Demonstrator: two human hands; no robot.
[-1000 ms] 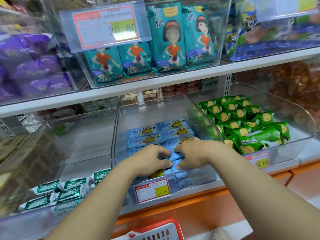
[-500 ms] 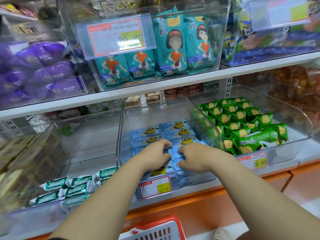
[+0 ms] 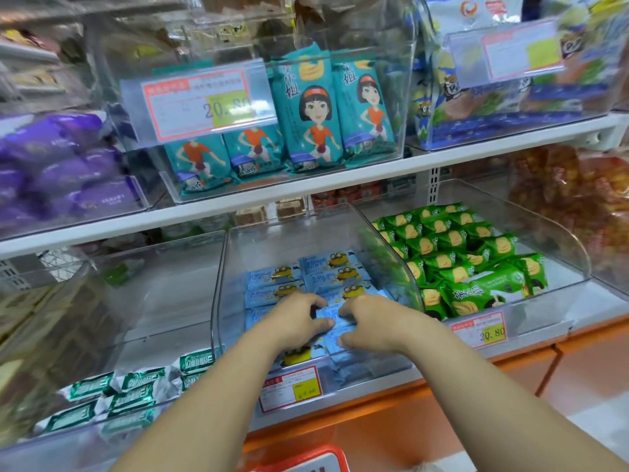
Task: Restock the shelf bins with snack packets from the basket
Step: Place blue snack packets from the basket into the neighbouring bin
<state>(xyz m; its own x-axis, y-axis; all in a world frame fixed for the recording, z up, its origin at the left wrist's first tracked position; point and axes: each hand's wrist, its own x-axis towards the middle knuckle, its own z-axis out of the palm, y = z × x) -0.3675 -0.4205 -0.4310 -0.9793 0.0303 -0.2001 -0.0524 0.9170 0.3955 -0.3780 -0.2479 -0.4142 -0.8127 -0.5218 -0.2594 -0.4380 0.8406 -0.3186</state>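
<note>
Both hands are inside the clear middle bin [image 3: 223, 294] on the lower shelf, side by side over light blue snack packets [image 3: 335, 267] printed with a yellow cartoon figure. My left hand [image 3: 294, 323] presses on the front packets with bent fingers. My right hand [image 3: 369, 323] pinches a blue packet [image 3: 328, 313] that shows between the two hands. More blue packets lie in flat rows behind them. The rim of the red and white basket [image 3: 306, 459] shows at the bottom edge.
A bin of green chip packets [image 3: 466, 260] stands to the right, and a bin with green and silver packets [image 3: 132, 390] to the left. The upper shelf [image 3: 306, 185] holds teal packets [image 3: 306, 110], purple packets [image 3: 61, 165] and panda-print bags [image 3: 493, 97]. Price tags hang on the bin fronts.
Both hands have stayed in the middle bin over the blue packets with small finger shifts. The view has tilted slightly upward, so the shelves sit lower in the frame.
</note>
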